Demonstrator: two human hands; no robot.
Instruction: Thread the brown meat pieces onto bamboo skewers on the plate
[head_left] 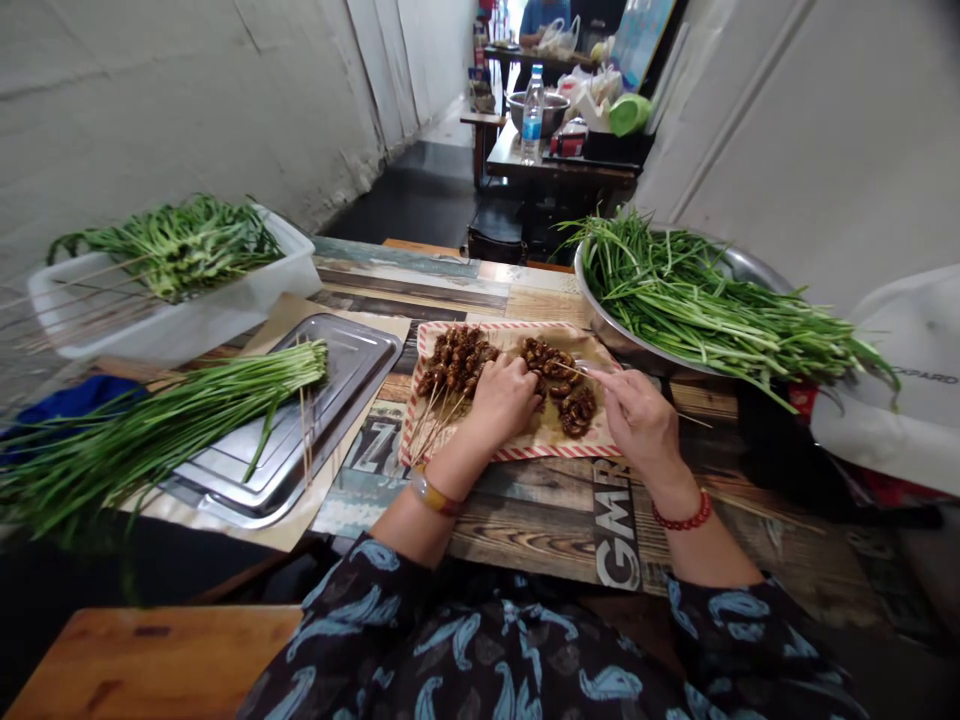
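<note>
My right hand (641, 415) pinches a thin wooden skewer (694, 420); its front end reaches over dark brown, glossy pieces of food (576, 408), perhaps marinated meat. Among these pieces is my left hand (511, 398), fingers curled downward and fingertips hidden from me. Both hands work over a tray (547, 452) with a red-and-white striped rim. On its left side lies a pile of loaded skewers (457, 358), their bare sticks pointing toward me.
At left, a bundle of green chives (217, 410) lies across a metal tray lid (292, 490). Behind it stands a white plastic bin (247, 305) of greens and skewers. A metal bowl (600, 325) heaped with chives sits at right. Farther back, a person (545, 15) is by another table.
</note>
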